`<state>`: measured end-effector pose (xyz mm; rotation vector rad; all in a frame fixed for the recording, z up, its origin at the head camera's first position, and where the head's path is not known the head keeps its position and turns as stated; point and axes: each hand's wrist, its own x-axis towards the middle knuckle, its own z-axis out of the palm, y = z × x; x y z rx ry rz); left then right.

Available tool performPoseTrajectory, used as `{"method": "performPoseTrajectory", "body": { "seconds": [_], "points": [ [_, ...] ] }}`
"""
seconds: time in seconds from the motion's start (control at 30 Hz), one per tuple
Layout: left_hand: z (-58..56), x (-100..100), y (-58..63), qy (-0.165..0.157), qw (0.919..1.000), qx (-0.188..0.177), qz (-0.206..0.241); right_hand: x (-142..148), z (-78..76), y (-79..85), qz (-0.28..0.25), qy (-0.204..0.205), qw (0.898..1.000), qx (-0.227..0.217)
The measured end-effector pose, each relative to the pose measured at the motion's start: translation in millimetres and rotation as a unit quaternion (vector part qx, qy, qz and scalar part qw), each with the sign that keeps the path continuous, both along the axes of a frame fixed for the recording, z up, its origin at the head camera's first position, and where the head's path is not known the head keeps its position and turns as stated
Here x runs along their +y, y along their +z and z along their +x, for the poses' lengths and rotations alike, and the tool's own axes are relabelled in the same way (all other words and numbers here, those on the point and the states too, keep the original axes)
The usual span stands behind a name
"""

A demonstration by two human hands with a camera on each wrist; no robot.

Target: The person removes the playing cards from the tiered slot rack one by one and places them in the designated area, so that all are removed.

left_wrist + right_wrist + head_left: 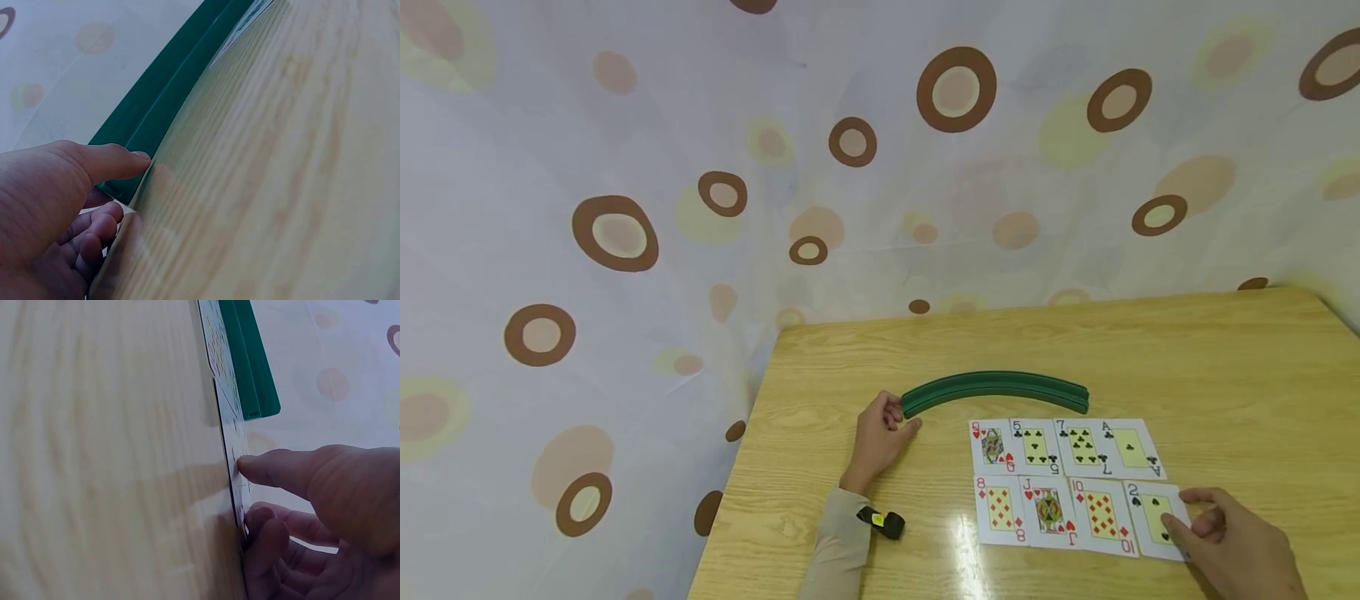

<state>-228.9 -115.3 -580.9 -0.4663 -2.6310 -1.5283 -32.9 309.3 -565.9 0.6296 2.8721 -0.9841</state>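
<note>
A curved green card holder [996, 385] stands on the wooden table. My left hand [877, 433] holds its left end, the thumb along the front side in the left wrist view and the other fingers curled near the end. Below the holder lie two rows of face-up playing cards. At the right end of the lower row is the two of spades [1152, 523]. My right hand [1247, 542] grips that card by its right side, thumb on its face and fingers bent at its edge. In the right wrist view the card's edge is seen almost side-on.
The upper row has the queen of hearts [991, 447], five of clubs [1034, 447], seven of clubs [1081, 447] and ace of clubs [1129, 449]. The lower row has the eight of diamonds [999, 509], jack of hearts [1048, 511] and ten of diamonds [1102, 516]. A spotted cloth [880, 200] hangs behind the table.
</note>
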Motion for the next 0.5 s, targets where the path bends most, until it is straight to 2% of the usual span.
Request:
{"method": "performPoseTrajectory", "body": {
  "seconds": [0.3, 0.5],
  "points": [
    [1.7, 0.3, 1.6, -0.005, 1.0, -0.002, -0.006, -0.4, 1.0, 1.7, -0.001, -0.001, 1.0, -0.005],
    [6.0, -6.3, 0.4, -0.006, 0.9993, -0.036, -0.006, -4.0, 1.4, 2.1, -0.003, -0.013, 1.0, -0.01]
  ]
}}
